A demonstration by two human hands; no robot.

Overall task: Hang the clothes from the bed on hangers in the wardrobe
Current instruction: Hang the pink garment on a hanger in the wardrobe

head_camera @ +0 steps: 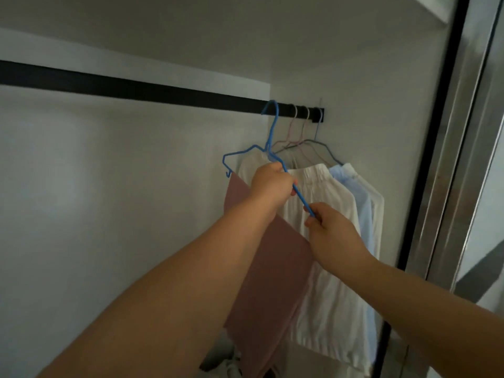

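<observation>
A blue wire hanger [271,132] carries a dusty-pink garment [270,271] that hangs down from it. Its hook is at the black wardrobe rail [136,88], near the right end; whether it rests on the rail I cannot tell. My left hand [271,184] grips the hanger's sloping arm together with the top of the pink cloth. My right hand [331,230] pinches the lower end of the same blue arm. To the right hang a white garment [327,241] and a light-blue one [365,214] on several other hangers.
The white back wall [109,186] of the wardrobe fills the left. A metal-framed sliding door [447,159] stands at the right, close to the hung clothes. A white shelf edge [436,6] is at the top right. Dark and pale things lie at the wardrobe bottom [226,358].
</observation>
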